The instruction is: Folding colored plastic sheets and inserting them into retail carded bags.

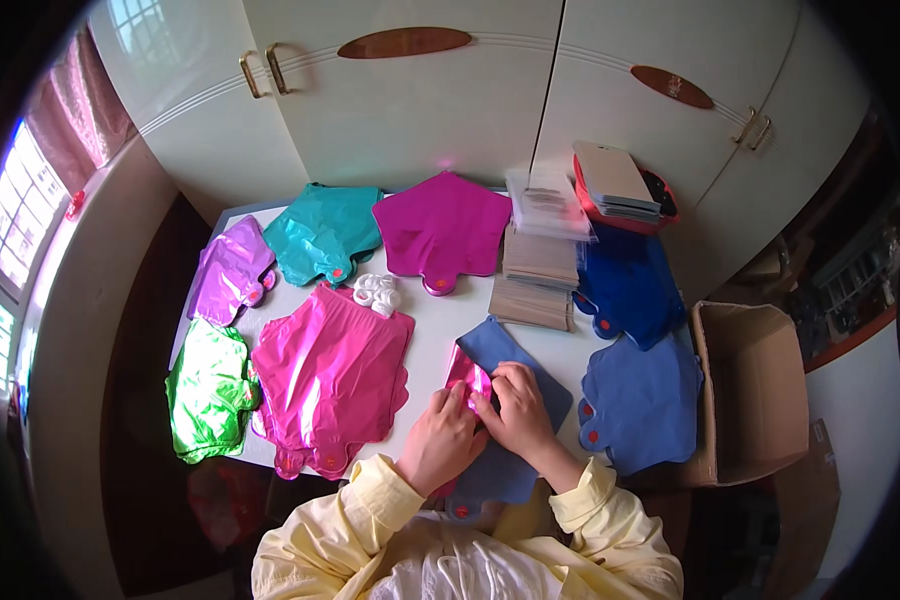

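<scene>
Close to the table's front edge, both my hands are closed on a shiny pink foil balloon (472, 376), flat and folded small. My left hand (438, 438) presses its lower left part with bent fingers. My right hand (520, 412) pinches it from the right, thumb near the left fingers. Much of the balloon is hidden under my hands. Beneath it lies a flat blue foil balloon (548, 392), one corner pointing away from me. Left of my hands spreads a pile of pink foil balloons (330, 370).
Green (208, 390), purple (230, 268), teal (325, 228) and magenta balloons (442, 225) ring the table's left and back. White ribbon rolls (377, 294), card stacks (538, 262), a red basket (582, 190) and blue balloons (642, 400) lie around. At right stands an open cardboard box (760, 400).
</scene>
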`<act>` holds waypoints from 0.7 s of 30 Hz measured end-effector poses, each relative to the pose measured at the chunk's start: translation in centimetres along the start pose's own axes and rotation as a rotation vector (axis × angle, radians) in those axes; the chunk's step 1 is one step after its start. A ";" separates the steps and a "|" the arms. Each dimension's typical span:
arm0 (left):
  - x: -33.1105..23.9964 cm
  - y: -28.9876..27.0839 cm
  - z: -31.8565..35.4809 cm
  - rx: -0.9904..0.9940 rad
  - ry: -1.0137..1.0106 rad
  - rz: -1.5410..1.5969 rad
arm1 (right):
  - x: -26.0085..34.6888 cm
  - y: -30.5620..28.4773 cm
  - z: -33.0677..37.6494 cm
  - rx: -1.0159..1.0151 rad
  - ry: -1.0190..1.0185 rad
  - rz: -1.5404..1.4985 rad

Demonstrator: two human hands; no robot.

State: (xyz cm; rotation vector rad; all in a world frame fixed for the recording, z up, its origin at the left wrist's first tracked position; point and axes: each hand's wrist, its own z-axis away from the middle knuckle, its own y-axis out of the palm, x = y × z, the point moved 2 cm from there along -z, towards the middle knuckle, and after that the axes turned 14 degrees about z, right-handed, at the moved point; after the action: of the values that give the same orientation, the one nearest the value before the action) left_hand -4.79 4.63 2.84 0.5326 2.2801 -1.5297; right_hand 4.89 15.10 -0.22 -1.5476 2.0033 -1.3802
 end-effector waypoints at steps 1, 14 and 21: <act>0.2 -0.1 0.0 0.053 -0.007 0.028 | -0.3 0.4 0.2 0.006 0.002 0.008; 5.6 -1.2 -0.2 0.312 -0.029 -0.100 | 0.4 0.4 0.3 0.048 0.030 0.229; 5.9 -1.3 -0.2 0.336 -0.028 -0.086 | 0.6 0.3 0.1 0.053 0.040 0.243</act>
State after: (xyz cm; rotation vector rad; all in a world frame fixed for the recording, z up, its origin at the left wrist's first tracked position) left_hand -10.59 5.10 1.10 0.5000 2.0583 -1.9650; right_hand 4.55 14.51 -0.29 -1.2164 2.0793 -1.3642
